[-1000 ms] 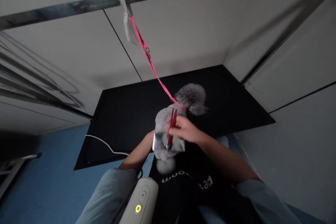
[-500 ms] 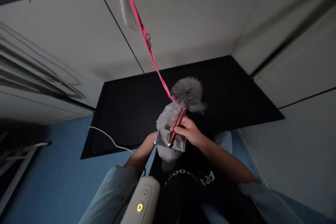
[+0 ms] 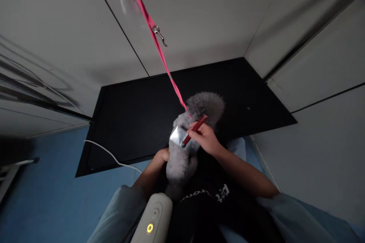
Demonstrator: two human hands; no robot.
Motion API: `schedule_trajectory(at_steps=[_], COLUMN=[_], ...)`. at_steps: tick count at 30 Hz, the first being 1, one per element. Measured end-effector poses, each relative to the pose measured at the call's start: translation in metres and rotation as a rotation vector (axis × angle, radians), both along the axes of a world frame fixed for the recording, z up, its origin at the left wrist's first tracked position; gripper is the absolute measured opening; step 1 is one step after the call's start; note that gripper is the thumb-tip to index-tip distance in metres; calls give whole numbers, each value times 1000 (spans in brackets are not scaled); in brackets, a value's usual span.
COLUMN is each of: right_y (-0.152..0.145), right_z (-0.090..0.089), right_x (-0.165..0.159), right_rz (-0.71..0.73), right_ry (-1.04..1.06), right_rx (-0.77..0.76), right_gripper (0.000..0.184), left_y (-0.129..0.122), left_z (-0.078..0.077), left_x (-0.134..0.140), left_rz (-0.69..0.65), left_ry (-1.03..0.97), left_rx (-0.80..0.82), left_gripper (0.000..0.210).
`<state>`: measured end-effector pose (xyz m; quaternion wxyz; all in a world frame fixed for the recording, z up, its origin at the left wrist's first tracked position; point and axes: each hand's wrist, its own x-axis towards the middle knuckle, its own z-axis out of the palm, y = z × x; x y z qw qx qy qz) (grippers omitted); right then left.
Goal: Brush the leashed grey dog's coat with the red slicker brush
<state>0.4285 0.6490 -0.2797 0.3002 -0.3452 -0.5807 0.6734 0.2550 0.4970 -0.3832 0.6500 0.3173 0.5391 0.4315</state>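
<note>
A small grey fluffy dog (image 3: pixel 179 165) is on the black table, its darker, bushier head (image 3: pixel 208 102) toward the far side. My right hand (image 3: pixel 205 138) is closed round the dark red handle of a slicker brush (image 3: pixel 196 128). The brush's flat silver head lies over the dog's back, its bristles hidden underneath. My left hand (image 3: pixel 163 155) rests against the dog's left side, with its fingers hidden behind the fur. A pink grooming leash (image 3: pixel 161 55) runs from above down to the dog's neck, with a metal clip hanging partway along it.
The black textured table (image 3: pixel 128 114) stands against pale wall panels (image 3: pixel 199 15). A white cable (image 3: pixel 110 152) crosses its left front corner. A white dryer-like device (image 3: pixel 155 212) with a yellow light ring juts up in front of my black apron (image 3: pixel 205 212).
The brush has moved up along the dog's back, and its handle leans more to the right. The dog's head is slightly farther right. My view has shifted a little.
</note>
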Motion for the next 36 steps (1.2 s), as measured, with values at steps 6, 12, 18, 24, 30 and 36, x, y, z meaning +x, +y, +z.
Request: schedule_trajectory(at_steps=[6,12,18,24,30,36], right_y=[-12,9,31,53,57,45], right_z=[14,42,52,53,66,59], right_x=[6,1,-26,-46,-56,-30], right_rz=[-70,-134,431,212,171,376], right_ry=[-20,-55,-117,-215,-286,-86], right_rx=[115,263,147,298,234,72], right_gripper=[27,21,14,16,17,25], left_y=[-3,6,13,15,4,-1], left_z=[-15,2,21,28,14,3], left_x=[-2,5,37,62,53,54], left_rz=[-201,-103,107,64,136,91], left_ry=[-69,-116,-143,-274,-246,-318], left_rx=[-115,-78,-38,15,14,-22], left_gripper=[40,43,38,34,26,27])
